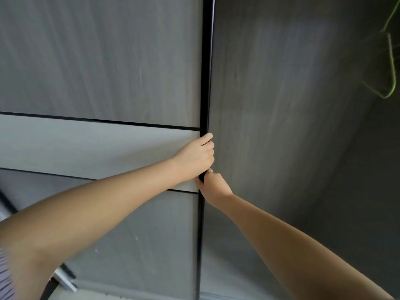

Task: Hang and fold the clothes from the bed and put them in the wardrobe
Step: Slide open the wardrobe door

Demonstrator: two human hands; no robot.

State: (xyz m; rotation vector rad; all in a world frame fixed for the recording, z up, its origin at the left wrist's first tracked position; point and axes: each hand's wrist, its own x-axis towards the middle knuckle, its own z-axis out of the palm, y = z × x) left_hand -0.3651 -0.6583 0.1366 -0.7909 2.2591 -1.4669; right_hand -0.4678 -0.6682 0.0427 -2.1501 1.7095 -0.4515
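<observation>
The wardrobe door (97, 68) fills the left and middle of the view, a grey wood-grain sliding panel with a paler band (86, 146) across its middle, set off above and below by thin black lines. A black strip (206, 83) runs down the door's right edge from the top of the frame to the bottom.

The left hand (198, 156) grips this black edge at the height of the pale band, with its fingers (207, 138) curled round the strip and its back turned to the camera. Just beneath it, almost touching, the right hand (213, 187) holds the same edge: its thumb lies on the near, left side of the strip and its curled fingers press on the right side, so the strip is pinched between them. Both bare forearms reach up from the bottom corners and meet at the edge.

Right of the strip lies a darker grey wood-grain panel (281, 105), in shadow. At the upper right a green hanger (390, 68) shows, blurred, at the frame's edge.

At the lower left a striped sleeve (5, 278) shows at the border, with a bit of white and black frame (65, 280) near it. No clothes or bed are in view.
</observation>
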